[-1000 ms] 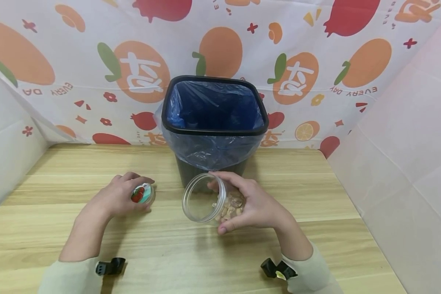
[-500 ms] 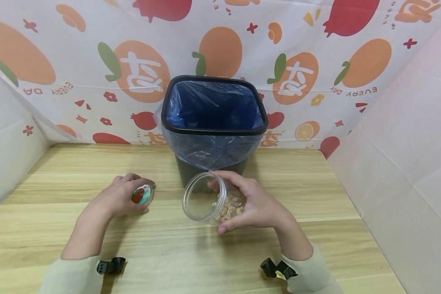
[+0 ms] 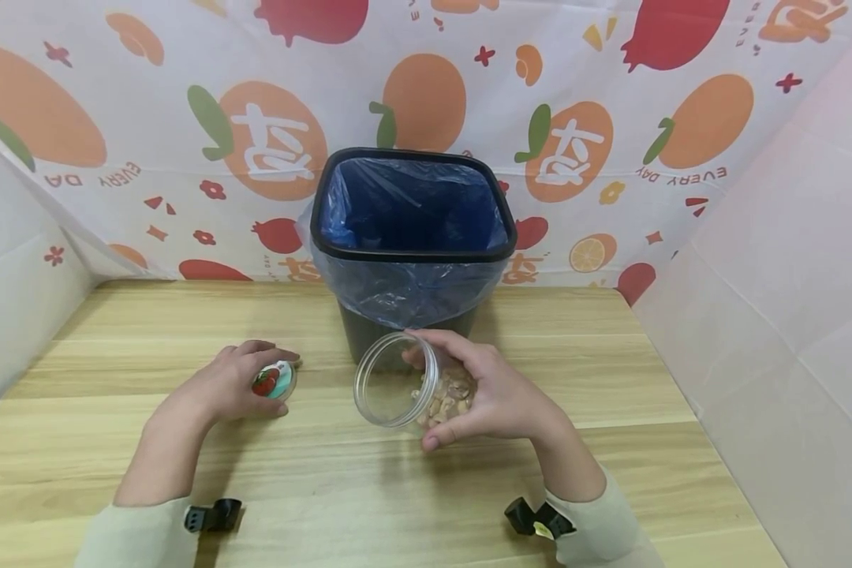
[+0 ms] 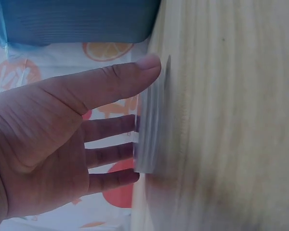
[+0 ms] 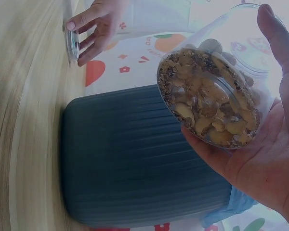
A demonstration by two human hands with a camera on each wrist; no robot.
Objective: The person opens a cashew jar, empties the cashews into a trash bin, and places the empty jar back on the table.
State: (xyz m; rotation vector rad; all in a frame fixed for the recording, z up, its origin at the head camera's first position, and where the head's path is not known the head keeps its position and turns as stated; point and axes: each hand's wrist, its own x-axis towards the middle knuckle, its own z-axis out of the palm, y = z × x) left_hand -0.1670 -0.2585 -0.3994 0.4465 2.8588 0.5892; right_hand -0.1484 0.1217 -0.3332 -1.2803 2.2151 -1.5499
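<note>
My right hand (image 3: 493,394) grips a clear plastic jar (image 3: 390,383) by its sides, thumb in front. The jar is tilted, its uncapped mouth facing left. Pale brown nuts (image 3: 446,398) lie in its lower part; the right wrist view shows them with dark crumbs against the jar's bottom (image 5: 209,98). On the left, the thumb and fingers of my left hand (image 3: 237,383) span a round lid (image 3: 278,380) with a red and teal printed top. This lid (image 4: 151,125) is down at the tabletop, seen edge-on in the left wrist view. Part of its rim is hidden behind the fingers.
A dark bin (image 3: 415,256) with a black rim and a blue-tinted plastic liner stands behind the jar, against the fruit-printed backdrop (image 3: 426,102). Pale walls (image 3: 788,315) close off both sides of the wooden table (image 3: 312,489).
The left hand has lowered the lid slightly onto the table. The right hand and the tilted jar have stayed nearly still.
</note>
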